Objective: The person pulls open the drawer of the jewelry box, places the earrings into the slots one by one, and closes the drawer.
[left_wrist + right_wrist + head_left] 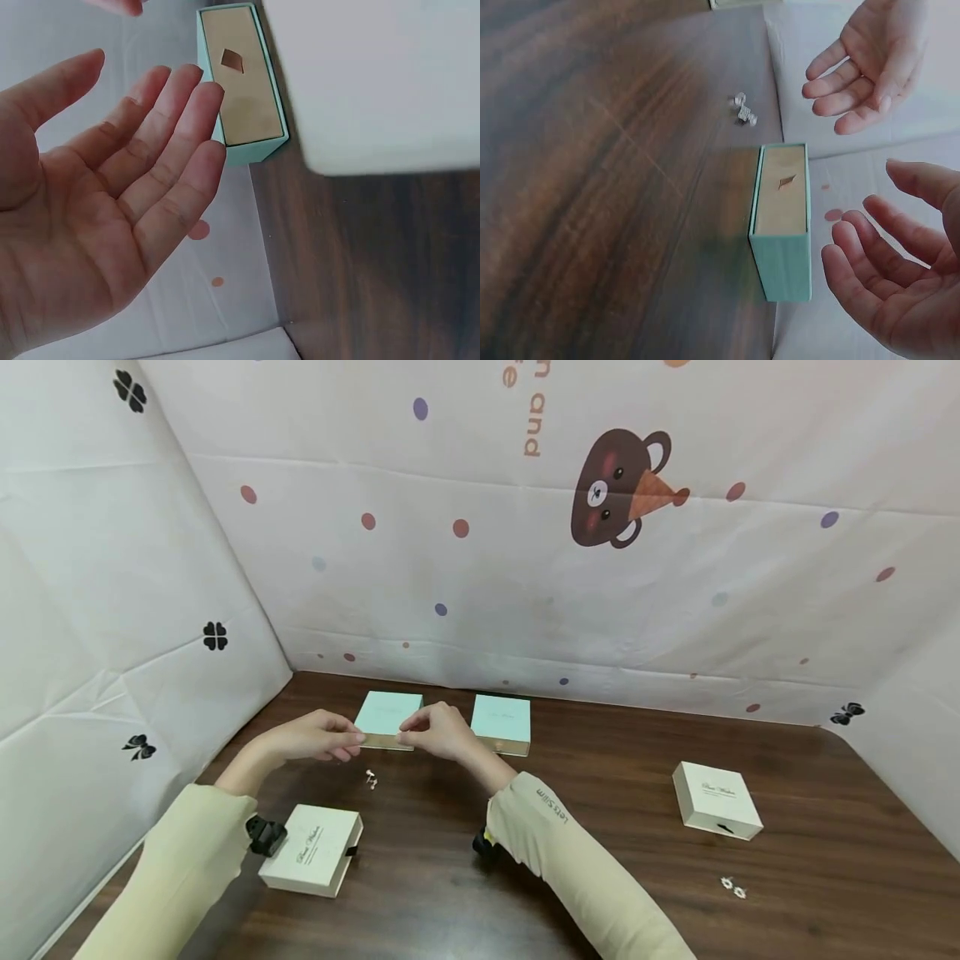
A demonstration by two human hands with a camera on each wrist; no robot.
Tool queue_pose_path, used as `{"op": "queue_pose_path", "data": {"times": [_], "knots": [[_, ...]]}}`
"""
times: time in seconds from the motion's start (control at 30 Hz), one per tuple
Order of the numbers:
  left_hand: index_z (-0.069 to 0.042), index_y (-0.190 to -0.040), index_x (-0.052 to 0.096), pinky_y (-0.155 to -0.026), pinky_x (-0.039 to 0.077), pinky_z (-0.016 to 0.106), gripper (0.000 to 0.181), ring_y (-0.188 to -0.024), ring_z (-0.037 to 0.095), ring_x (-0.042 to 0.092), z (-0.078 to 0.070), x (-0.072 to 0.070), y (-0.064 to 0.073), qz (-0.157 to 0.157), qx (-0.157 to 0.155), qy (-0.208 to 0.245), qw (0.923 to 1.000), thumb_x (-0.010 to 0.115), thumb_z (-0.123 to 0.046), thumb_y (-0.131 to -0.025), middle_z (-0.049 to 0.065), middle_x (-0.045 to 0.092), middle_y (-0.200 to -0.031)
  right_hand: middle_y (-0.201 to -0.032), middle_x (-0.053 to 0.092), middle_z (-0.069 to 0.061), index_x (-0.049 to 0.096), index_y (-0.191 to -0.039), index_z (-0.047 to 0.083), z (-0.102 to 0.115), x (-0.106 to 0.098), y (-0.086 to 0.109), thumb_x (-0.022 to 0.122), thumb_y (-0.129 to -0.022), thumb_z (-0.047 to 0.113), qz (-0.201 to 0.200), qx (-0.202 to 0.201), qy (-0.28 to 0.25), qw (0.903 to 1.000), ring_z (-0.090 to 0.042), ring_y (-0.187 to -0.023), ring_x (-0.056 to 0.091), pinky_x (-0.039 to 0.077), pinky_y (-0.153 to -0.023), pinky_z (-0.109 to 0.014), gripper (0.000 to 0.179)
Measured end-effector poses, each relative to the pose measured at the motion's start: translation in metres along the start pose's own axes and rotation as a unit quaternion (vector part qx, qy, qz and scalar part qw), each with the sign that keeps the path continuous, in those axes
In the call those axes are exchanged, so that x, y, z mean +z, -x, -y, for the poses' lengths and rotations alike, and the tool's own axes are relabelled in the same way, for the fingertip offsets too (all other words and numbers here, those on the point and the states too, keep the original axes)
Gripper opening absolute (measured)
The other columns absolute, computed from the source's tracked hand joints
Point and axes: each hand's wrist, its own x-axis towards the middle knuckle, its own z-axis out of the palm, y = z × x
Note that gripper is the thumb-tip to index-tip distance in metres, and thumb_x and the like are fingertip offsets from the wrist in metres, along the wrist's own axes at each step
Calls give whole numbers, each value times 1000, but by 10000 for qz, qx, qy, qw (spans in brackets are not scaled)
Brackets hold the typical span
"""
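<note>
My left hand (318, 737) and right hand (441, 732) hover at either side of a mint-green box (389, 712) with a tan front. Both hands hold nothing. In the left wrist view the left hand's fingers (180, 142) are loosely extended, palm showing. The right wrist view has the right hand (900, 270) with relaxed, slightly bent fingers, beside the box's tan end (780, 202) with its small diamond-shaped tab. A small pair of shiny earrings (371, 779) lies on the table just in front of this box, below the left hand.
A second mint-green box (501, 718) stands behind the right forearm. One white box (315, 847) lies beside the left wrist; another white box (718, 797) is at the right, with flower-like earrings (733, 887) before it. Printed cloth walls (525, 577) bound the brown table (600, 860).
</note>
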Motion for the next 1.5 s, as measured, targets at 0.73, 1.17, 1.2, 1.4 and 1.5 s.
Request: {"op": "queue_pose_path", "data": {"times": [0.73, 1.17, 1.2, 1.4, 1.5], "knots": [[9, -108, 59, -71, 49, 32, 35, -74, 11, 58, -11, -8, -37, 371, -430, 343, 9978, 51, -21, -93, 4, 64, -81, -139, 39, -10, 50, -130, 10, -25, 5, -32, 58, -90, 22, 39, 640, -573, 9963, -28, -87, 61, 50, -68, -30, 42], [6, -103, 65, -81, 48, 42, 34, -83, 18, 64, 11, -25, -42, 524, -442, -1, 9976, 54, -24, -91, 10, 68, -90, -149, 23, -6, 44, -135, 9, -31, 20, -36, 56, -91, 20, 285, 722, -810, 9937, -17, -80, 59, 48, -60, -24, 48], [6, -102, 66, -80, 49, 42, 34, -81, 17, 64, 12, -24, -43, 534, -470, -11, 9975, 55, -24, -91, 9, 68, -88, -149, 22, -5, 43, -136, 9, -31, 21, -36, 56, -91, 20, 301, 730, -815, 9935, -17, -79, 59, 48, -60, -24, 48], [2, -93, 69, -66, 50, 34, 30, -68, 13, 64, 3, -19, -48, 436, -866, -333, 9947, 59, -26, -88, 3, 68, -74, -151, 16, -3, 38, -139, 9, -34, 21, -36, 57, -90, 17, 296, 736, -974, 9921, -14, -72, 56, 49, -62, -25, 53], [0, -87, 70, -60, 48, 30, 27, -62, 11, 63, -7, -16, -50, 309, -1051, -614, 9921, 60, -26, -87, 2, 67, -70, -152, 16, -2, 37, -139, 9, -35, 20, -38, 57, -90, 16, 269, 720, -987, 9921, -12, -72, 56, 49, -62, -25, 54]]}}
